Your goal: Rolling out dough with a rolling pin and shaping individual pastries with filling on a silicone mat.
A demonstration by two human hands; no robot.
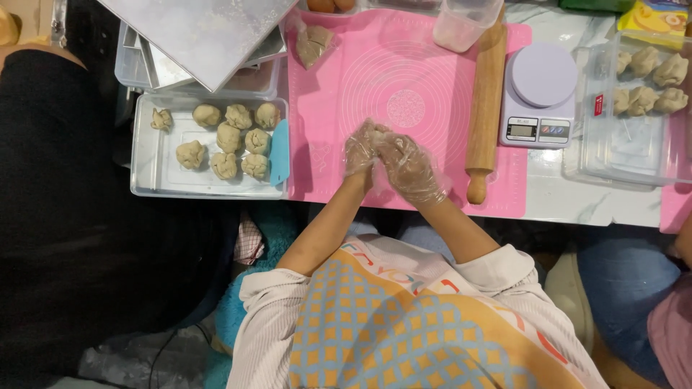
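Observation:
My left hand (pixel 358 153) and my right hand (pixel 408 166) wear clear plastic gloves and press together over the pink silicone mat (pixel 404 65). A piece of beige dough (pixel 376 139) sits pinched between the fingers of both hands, mostly hidden by them. A metal tray (pixel 158 180) to the left holds several shaped dough pieces (pixel 229 137) and a light blue scraper (pixel 280 153).
A wooden rolling pin (pixel 485 101) lies on the mat's right side beside a small kitchen scale (pixel 540 94). A clear tray (pixel 627 148) at the right holds more dough pieces. A plastic cup (pixel 465 21), bagged dough (pixel 313 43) and stacked metal trays (pixel 202 36) sit at the back.

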